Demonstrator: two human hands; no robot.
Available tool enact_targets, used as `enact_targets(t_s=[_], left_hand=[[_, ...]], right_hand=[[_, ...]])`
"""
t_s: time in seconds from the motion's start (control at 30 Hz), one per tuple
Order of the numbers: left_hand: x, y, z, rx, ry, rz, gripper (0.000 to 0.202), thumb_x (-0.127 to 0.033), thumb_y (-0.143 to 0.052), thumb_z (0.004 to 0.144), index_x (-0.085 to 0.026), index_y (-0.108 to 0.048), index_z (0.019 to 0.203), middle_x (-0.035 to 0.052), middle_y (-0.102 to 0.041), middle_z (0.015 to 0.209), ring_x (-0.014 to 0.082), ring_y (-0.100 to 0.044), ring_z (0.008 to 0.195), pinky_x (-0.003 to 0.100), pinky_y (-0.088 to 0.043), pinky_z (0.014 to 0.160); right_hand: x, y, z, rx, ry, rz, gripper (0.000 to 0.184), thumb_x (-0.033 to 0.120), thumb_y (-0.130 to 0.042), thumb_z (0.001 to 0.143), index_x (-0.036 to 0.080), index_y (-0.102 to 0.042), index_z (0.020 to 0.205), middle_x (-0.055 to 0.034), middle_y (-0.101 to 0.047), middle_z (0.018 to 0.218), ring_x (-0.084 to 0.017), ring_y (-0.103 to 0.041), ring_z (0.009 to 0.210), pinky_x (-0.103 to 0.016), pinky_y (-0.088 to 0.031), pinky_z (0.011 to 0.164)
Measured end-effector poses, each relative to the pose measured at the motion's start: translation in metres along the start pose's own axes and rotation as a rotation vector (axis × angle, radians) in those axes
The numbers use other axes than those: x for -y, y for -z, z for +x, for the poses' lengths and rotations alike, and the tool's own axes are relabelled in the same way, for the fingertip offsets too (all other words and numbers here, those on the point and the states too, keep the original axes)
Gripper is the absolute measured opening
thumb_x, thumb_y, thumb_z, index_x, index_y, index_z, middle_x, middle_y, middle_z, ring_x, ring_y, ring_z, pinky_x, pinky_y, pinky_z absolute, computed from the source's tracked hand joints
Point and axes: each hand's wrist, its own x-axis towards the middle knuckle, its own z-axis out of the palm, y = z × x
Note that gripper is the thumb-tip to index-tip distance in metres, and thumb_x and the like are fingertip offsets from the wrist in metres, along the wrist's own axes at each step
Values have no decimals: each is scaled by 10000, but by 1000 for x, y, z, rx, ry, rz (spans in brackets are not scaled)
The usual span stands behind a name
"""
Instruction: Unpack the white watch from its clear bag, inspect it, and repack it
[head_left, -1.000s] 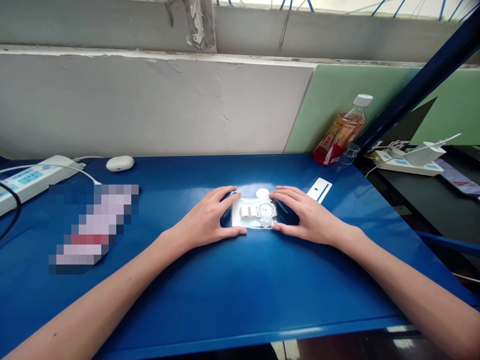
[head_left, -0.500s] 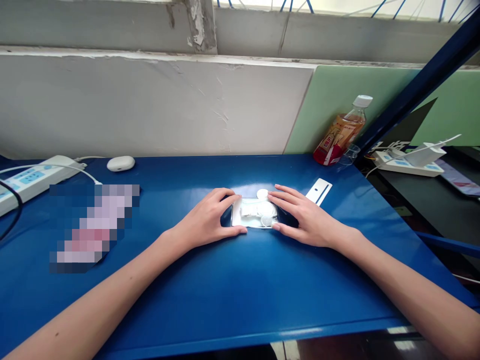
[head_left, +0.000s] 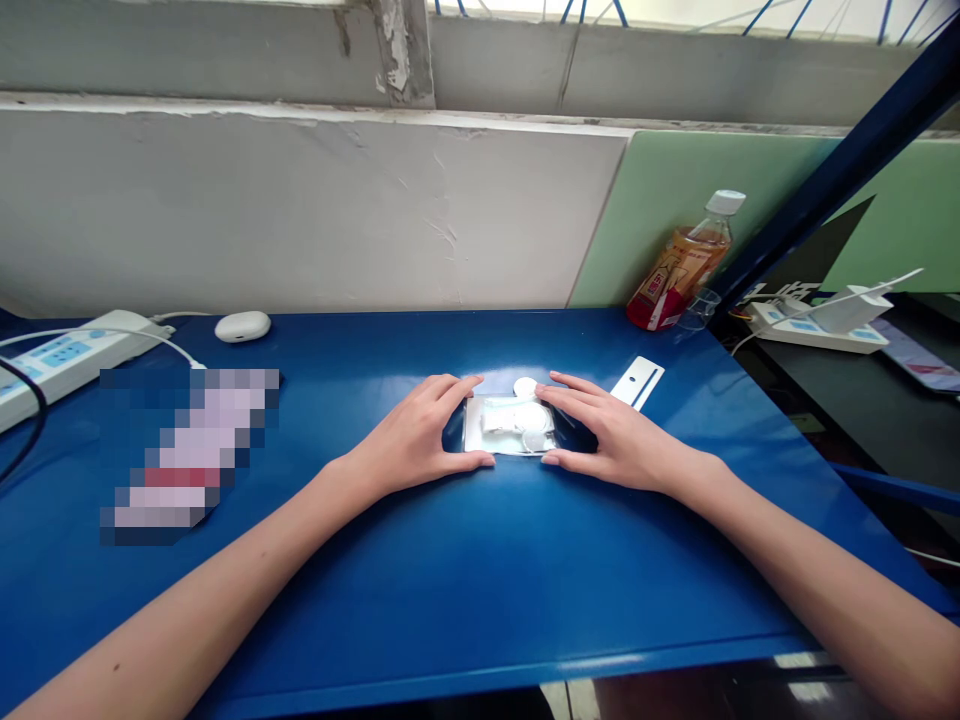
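Observation:
A small clear plastic packet lies flat on the blue desk, with white pieces inside, some of them round. A small white disc sits at its far edge. Around the packet's left end is my left hand, thumb and fingers apart at the near and far corners. My right hand frames the right end the same way, fingers spread, with one fingertip close to the disc. Whether the fingertips press on the packet is hard to make out; neither hand is closed on it.
A white card with a slot lies beyond my right hand. Farther back stands a drink bottle. On the left are a white earbud case, a power strip with cables, and a pixelated phone-like object.
My left index finger has lifted slightly away from the packet's far corner. My right hand has shifted very slightly, and the packet stays in the same place.

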Motion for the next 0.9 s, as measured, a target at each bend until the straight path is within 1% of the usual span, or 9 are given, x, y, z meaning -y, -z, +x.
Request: enact_targets(t_s=[0.07,0.2,0.33,0.43,0.53,0.63,0.7,0.83,0.9], left_hand=[[1,-1,1,-11,12,-37,912,-659,-719,782,-196,-380,1491,147,-539,1373,341,-515,1280,482,-433,1084],[2,-1,2,-39,32,-95,1012,-639,-759,752,-230,-271,1539,113,-578,1294,332,-536,1257,499,-431,1085],[1,-2,1,-35,43,-88,998,-620,-751,768,-225,-263,1543,125,-555,1346,342,-518,1294,501,-423,1101],[-4,-3,-1,-32,65,-71,940,-606,-708,811,-187,-283,1537,168,-444,1491,348,-448,1375,489,-398,1134],[-8,-5,-3,-9,56,-43,897,-605,-663,848,-153,-302,1534,180,-367,1567,344,-366,1444,492,-347,1175],[-9,-7,-4,45,-15,3,803,-595,-638,877,-166,-382,1505,160,-395,1567,335,-325,1473,522,-271,1208],[-9,-8,-4,57,-53,31,729,-576,-617,903,-177,-424,1483,148,-429,1551,327,-323,1478,537,-228,1219],[-7,-10,-4,67,-71,62,636,-524,-526,979,-172,-413,1497,140,-425,1559,299,-306,1491,523,-220,1221],[-6,-10,-4,83,-81,82,604,-504,-457,1018,-161,-394,1511,139,-407,1569,287,-291,1498,520,-214,1223]], right_hand=[[-1,-1,0,-15,-2,10,723,508,-659,890,209,-423,1504,-144,-541,1481,-367,-373,1456,-583,-433,1119],[-1,-3,0,-40,-10,3,743,552,-653,879,183,-434,1486,-184,-505,1500,-376,-366,1457,-596,-407,1134],[0,-2,0,-46,-48,-31,780,585,-597,904,162,-364,1517,-216,-441,1537,-378,-367,1457,-608,-396,1138],[1,-1,-1,-47,-69,-51,799,596,-548,926,101,-340,1518,-260,-400,1549,-386,-364,1456,-603,-395,1140],[1,-1,-1,-60,-72,-53,756,583,-525,943,95,-370,1499,-268,-396,1548,-385,-367,1455,-590,-397,1142],[2,-2,-1,-60,-60,-48,697,555,-526,953,125,-398,1487,-252,-416,1540,-382,-378,1448,-591,-401,1137],[3,-1,-1,-52,-30,-52,679,544,-541,950,140,-411,1480,-241,-425,1537,-382,-383,1445,-598,-404,1129],[5,0,-2,-33,42,-75,688,537,-589,928,131,-437,1461,-236,-458,1515,-375,-397,1435,-584,-415,1122],[6,0,-2,-47,70,-70,651,511,-613,922,152,-462,1444,-223,-494,1489,-362,-432,1413,-570,-439,1105]])
